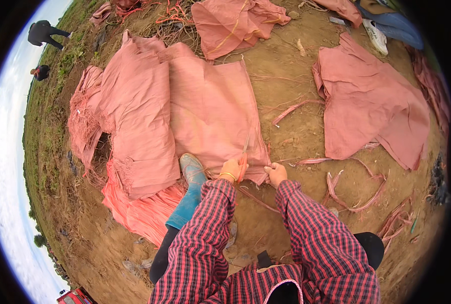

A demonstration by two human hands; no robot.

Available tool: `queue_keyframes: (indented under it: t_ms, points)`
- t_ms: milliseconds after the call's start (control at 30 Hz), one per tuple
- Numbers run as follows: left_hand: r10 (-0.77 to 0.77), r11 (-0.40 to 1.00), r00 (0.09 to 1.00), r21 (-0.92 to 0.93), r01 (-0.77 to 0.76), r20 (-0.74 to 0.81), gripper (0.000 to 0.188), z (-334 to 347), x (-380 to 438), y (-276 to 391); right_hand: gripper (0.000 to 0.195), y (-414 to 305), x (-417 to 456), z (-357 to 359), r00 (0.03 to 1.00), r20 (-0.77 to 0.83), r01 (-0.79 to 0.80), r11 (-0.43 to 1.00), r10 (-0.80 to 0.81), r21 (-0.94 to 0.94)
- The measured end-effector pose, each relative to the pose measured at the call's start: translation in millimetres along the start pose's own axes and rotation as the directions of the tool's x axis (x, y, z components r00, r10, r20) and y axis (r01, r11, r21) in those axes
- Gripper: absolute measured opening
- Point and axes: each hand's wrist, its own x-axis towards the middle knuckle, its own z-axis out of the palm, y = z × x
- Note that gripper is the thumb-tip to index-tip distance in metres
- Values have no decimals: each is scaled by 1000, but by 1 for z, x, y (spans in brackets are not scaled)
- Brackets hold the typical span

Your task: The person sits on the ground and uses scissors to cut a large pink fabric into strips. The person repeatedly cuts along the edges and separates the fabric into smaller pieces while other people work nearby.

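A flat, faded-red woven sack (pixel 214 102) lies on the soil before me. My left hand (pixel 231 169) is closed around orange-handled scissors (pixel 243 167), whose thin blades point away from me over the sack's near right part. The fingers partly hide the handles. With fingertips and thumb, my right hand (pixel 276 174) pinches the sack's near right corner, just right of the scissors. A blue rubber boot (pixel 193 173) on my foot rests at the sack's near left edge. Folded woven sacks (pixel 138 114) overlap its left side.
Bright pink stringy material (pixel 142 205) lies under the folded sacks. Another sack (pixel 370 102) is spread at the right, one more (pixel 237 26) at the far side. Cut strips (pixel 356 207) litter the soil. Beyond are a seated person's leg (pixel 396 28) and two people (pixel 43 32) in the field.
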Motion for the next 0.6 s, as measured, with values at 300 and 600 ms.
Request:
queue_keyframes:
  t_ms: [300, 600]
  points:
    - [-143, 976, 967, 131, 173, -213, 39, -37, 5, -54, 14, -3, 2, -5, 998, 62, 24, 1000, -24, 3]
    - [-211, 813, 965, -519, 262, 156, 29, -14, -86, -31, 21, 10, -16, -2, 953, 271, -241, 878, 134, 413]
